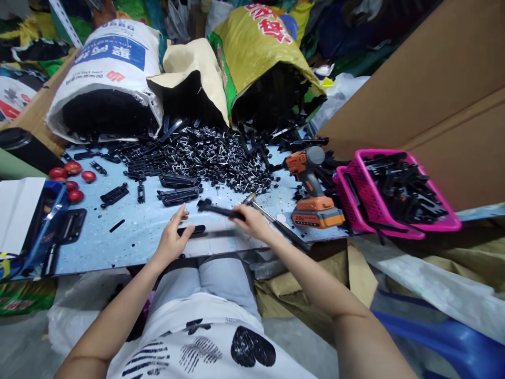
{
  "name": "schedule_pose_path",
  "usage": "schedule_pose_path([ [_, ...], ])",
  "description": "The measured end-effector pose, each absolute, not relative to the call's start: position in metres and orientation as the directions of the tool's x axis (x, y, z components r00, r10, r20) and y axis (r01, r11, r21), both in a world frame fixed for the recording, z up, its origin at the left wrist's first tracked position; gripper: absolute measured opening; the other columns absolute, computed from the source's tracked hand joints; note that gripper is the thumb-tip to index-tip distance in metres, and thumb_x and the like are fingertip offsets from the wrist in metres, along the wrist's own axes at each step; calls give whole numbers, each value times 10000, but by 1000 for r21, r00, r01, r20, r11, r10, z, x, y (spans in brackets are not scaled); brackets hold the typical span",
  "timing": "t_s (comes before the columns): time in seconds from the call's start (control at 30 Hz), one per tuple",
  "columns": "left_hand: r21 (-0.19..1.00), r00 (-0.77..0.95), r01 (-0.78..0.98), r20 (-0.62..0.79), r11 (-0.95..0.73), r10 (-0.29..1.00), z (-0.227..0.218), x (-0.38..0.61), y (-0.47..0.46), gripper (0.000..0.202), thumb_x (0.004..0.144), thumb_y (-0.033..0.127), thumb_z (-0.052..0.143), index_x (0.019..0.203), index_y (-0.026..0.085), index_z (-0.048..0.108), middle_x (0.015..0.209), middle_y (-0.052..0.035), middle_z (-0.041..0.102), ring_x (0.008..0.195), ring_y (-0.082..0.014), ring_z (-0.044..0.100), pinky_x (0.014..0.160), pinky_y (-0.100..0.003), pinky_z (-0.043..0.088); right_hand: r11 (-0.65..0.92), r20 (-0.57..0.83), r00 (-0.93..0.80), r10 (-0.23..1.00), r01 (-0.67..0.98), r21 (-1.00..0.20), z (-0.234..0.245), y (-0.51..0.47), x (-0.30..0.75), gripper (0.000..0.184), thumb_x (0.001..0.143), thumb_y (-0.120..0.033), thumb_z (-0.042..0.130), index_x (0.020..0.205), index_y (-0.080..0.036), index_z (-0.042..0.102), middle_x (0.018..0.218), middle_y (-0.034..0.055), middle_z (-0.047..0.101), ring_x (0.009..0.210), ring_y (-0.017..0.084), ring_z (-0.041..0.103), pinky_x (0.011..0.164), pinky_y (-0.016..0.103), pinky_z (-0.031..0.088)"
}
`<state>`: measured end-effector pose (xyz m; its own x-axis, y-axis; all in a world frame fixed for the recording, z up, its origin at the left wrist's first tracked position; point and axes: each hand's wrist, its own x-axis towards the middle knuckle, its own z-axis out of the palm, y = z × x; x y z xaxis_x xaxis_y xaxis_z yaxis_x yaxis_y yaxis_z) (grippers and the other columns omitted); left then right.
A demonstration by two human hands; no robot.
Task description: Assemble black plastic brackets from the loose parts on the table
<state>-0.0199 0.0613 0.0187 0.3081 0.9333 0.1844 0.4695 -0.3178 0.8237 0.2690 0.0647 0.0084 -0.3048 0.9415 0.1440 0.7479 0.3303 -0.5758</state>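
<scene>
**Two hands, black parts, near table edge**

Right hand is pinching a long black part over the blue tabletop, near a hammer. Left hand is curving around a shorter black piece; cannot tell whether gripping. Orange drill is standing rightward.

Held both bare forearms slanting inward toward the near edge of the counter. Had the left hand just above that edge, with bent fingers parted from the thumb. Held the right hand farther right over the counter, with curled fingers.
</scene>
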Motion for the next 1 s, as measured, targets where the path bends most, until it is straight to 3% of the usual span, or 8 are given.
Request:
schedule_pose_path([
  [0.1, 950, 267, 283, 57, -135, 962, 29, -2, 56, 479, 881, 386, 492, 1308, 172, 456, 1083, -98, 614, 891, -161, 607, 837, -319, 477, 487, 96, -502, 860, 748, -451, 12, 35, 241, 265, 904, -341, 474, 1088, -168, 550, 944, 102, 653, 880, 200, 604, 797, 320, 429],
  [0.2, 928, 238, 335, 84, -163, 968, 31, 8, 49, 375, 875, 372, 497, 1176, 160, 571, 947, -74, 632, 854, -166, 602, 826, -315, 472, 524, 26, -565, 825, 745, -414, 21, 23, 227, 353, 925, -419, 438, 1168, -173, 510, 944, 95, 647, 849, 193, 607, 770, 310, 427],
  [0.33, 786, 383, 502, 171, -360, 908, 23, 1, 59, 378, 924, 333, 394, 1241, 179, 531, 1128, -105, 592, 1046, -206, 550, 942, -367, 414, 608, 3, -665, 747, 681, -409, 24, 24, 232, 324, 958, -383, 369, 1161, -173, 509, 950, 90, 628, 875, 180, 588, 754, 281, 412],
  [0.47, 579, 639, 624, 10, -525, 769, 8, -10, 81, 352, 923, 294, 377, 1186, 157, 566, 1159, -127, 584, 1095, -246, 513, 980, -410, 373, 606, -106, -650, 753, 747, -273, 14, 29, 239, 348, 940, -459, 387, 1044, -181, 569, 881, 76, 620, 801, 181, 581, 689, 266, 374],
  [0.6, 468, 695, 657, -73, -591, 715, 3, -7, 84, 366, 904, 379, 429, 1182, 169, 543, 1122, -121, 583, 1057, -256, 524, 937, -398, 390, 551, -145, -582, 800, 809, -203, 5, 31, 234, 377, 926, -503, 395, 1001, -183, 581, 882, 73, 623, 772, 176, 580, 632, 256, 325],
  [0.77, 399, 670, 685, -16, -610, 742, 5, -4, 73, 642, 711, 641, 597, 1121, 152, 522, 1012, -128, 589, 959, -301, 555, 822, -401, 430, 526, -67, -537, 841, 840, -131, 13, 28, 226, 407, 944, -503, 339, 1004, -187, 588, 886, 79, 615, 796, 186, 559, 655, 275, 302],
  [1.0, 382, 618, 672, 184, -635, 765, -8, -19, 67, 617, 728, 587, 612, 1158, 168, 469, 1085, -127, 593, 1036, -289, 570, 821, -365, 455, 562, 28, -561, 827, 826, -47, 41, 19, 213, 369, 976, -387, 302, 992, -167, 598, 871, 96, 605, 796, 185, 506, 656, 298, 256],
])
